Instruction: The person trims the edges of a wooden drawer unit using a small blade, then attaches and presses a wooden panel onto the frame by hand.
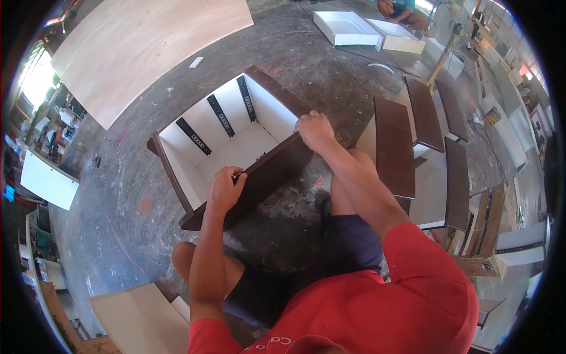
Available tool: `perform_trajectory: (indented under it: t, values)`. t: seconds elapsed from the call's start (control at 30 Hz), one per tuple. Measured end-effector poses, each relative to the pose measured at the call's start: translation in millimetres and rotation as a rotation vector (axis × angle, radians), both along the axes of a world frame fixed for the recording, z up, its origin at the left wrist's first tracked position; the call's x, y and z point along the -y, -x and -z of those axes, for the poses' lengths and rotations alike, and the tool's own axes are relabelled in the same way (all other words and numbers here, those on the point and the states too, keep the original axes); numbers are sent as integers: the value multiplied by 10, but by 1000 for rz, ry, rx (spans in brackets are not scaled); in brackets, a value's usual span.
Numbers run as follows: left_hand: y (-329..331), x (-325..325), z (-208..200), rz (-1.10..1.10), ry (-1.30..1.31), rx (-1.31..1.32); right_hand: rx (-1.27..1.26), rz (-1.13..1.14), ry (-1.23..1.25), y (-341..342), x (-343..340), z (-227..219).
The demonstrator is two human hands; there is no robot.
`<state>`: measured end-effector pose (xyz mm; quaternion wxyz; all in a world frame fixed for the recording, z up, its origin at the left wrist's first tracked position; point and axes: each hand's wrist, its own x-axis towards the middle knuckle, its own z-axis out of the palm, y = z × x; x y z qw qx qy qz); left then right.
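Observation:
A cabinet carcass (277, 165), dark brown outside and white within, rests on the floor before my knees with its open side up. Three black drawer slides (220, 116) run in a row along its far inner wall. My left hand (224, 190) is closed over the near edge, thumb toward the inside; a small dark thing by the thumb is too small to name. At the right corner, my right hand (315, 131) has its fingers wrapped over the cabinet's rim. Small dark marks show on the inner wall between my hands.
Drawers with dark brown fronts (394, 147) stand to my right. White drawer boxes (348, 26) lie at the far right, near a seated person (401, 10) and a fan (454, 26). A large plywood sheet (147, 47) lies far left. A pale panel (138, 318) sits near left.

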<state>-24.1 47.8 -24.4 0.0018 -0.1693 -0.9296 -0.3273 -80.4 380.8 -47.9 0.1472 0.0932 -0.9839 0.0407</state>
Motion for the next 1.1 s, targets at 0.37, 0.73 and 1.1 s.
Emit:
perform_trajectory:
  t: [0.37, 0.73, 1.1]
  values:
    - [-85, 40, -13, 15, -48, -18, 4, 109, -42, -89, 152, -29]
    - [-91, 28, -56, 15, -25, -44, -103, 219, 426, -47, -107, -233]
    - [-97, -60, 28, 12, -100, -85, 11, 280, 868, -31, -319, -91]
